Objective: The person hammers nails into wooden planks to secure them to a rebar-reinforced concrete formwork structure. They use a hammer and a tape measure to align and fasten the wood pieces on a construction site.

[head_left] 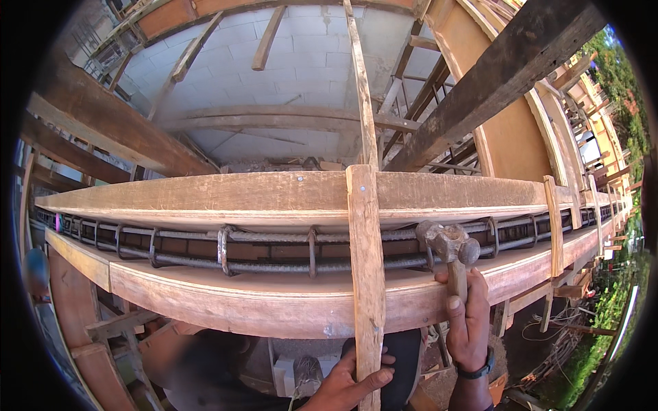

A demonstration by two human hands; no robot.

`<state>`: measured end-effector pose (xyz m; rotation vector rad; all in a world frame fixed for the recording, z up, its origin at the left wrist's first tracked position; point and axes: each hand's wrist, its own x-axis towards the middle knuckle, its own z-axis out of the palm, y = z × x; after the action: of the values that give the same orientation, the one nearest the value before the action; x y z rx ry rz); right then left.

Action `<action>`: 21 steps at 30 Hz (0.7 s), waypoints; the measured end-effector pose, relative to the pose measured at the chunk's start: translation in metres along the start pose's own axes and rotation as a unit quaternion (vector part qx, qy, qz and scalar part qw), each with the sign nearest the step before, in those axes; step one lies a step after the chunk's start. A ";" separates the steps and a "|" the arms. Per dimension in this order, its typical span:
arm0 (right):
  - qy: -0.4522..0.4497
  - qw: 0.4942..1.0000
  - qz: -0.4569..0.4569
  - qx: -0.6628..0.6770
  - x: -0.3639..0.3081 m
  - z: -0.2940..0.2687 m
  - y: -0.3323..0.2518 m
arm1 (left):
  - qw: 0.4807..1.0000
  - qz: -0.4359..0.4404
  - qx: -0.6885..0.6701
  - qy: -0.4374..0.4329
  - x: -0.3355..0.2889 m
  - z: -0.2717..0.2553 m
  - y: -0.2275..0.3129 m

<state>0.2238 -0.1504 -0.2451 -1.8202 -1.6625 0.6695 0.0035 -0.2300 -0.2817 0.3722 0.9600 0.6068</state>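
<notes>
A narrow wooden strip (367,260) lies across the top of a long formwork trough, spanning both side boards. My left hand (345,383) is closed round the strip's near end, thumb on one side and fingertips on the other. A nail head (362,188) shows near the strip's far end. To the right of the strip, my right hand (469,335) grips a hammer (452,246) by its wooden handle, its metal head raised over the trough. Beneath the hammer runs a steel rebar cage (274,236) between the far board (205,195) and the near board (233,294).
More strips (554,226) cross the trough on the right. Dark heavy beams (500,82) slant up on both sides. Behind stands a pale block wall (295,68) with timber props. Scaffold timbers and greenery (603,322) lie lower right. Another person's blurred form (199,370) shows lower left.
</notes>
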 end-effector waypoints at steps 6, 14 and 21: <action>-0.006 1.000 -0.016 -0.012 0.001 -0.002 0.003 | 0.928 0.008 0.371 0.039 -0.035 -0.005 0.098; -0.011 1.000 -0.013 -0.022 0.000 -0.003 0.009 | 0.467 0.497 0.694 0.229 0.124 -0.060 0.216; -0.017 1.000 -0.009 -0.023 -0.001 -0.002 0.009 | 0.444 0.475 0.732 0.205 0.152 -0.062 0.213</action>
<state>0.2318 -0.1520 -0.2500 -1.8338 -1.7285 0.6632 -0.0511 0.0329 -0.2963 2.6174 1.5484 0.7002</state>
